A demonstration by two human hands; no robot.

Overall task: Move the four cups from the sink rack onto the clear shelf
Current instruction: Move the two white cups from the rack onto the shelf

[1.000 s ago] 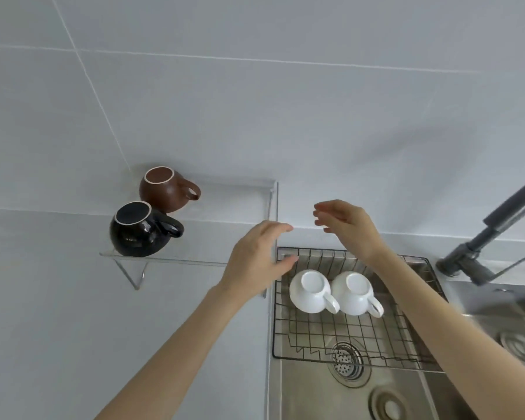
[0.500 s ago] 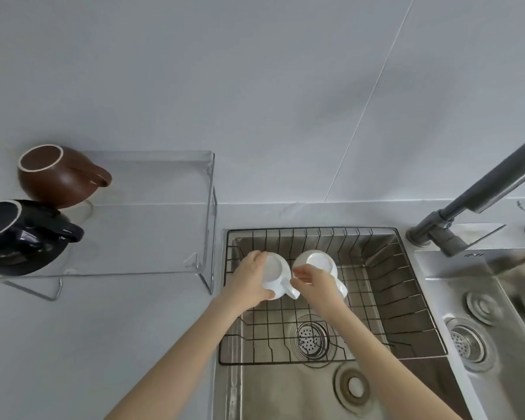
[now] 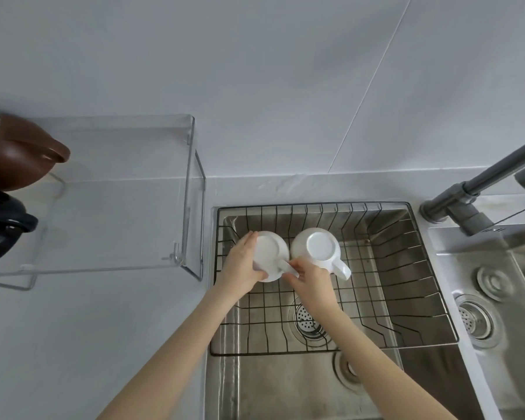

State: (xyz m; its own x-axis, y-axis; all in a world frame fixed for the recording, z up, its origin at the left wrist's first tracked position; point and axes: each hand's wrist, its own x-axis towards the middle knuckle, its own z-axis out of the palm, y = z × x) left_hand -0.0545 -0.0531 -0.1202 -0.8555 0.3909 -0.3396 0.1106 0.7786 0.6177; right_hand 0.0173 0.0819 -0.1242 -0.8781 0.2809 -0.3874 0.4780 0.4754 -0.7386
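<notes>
White glazed cup [image 3: 269, 253], upside down in the black wire sink rack [image 3: 376, 268], is gripped by both hands: left hand [image 3: 243, 266] cups its side, right hand [image 3: 308, 275] pinches its handle. Third cup's pickup, I reckon; next, lift clear toward the clear acrylic shelf [image 3: 119, 192].

A kitchen: steel sink [image 3: 300, 386], faucet [image 3: 473, 189], tiled wall [image 3: 255, 71].

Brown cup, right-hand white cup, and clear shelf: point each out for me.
brown cup [image 3: 12, 156]: head view, on its rounded side.
right-hand white cup [image 3: 320, 247]: head view, on its upturned base.
clear shelf [image 3: 119, 207]: head view, on its bare floor panel.
</notes>
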